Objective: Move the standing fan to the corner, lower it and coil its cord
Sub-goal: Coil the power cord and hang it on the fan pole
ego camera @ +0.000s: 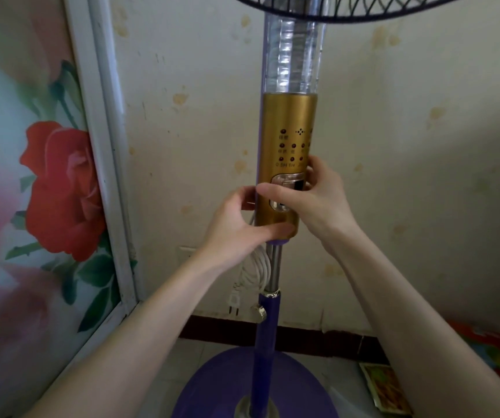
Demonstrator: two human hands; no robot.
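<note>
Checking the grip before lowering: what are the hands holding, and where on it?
The left hand and right hand grip the fan's gold control column near its lower end.

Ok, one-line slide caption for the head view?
The left hand and right hand grip the gold cylindrical fan control column; coiled white cord hangs below.

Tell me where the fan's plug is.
In the head view, the plug hangs just left of the purple pole, below the coiled white cord and the left hand.
</note>
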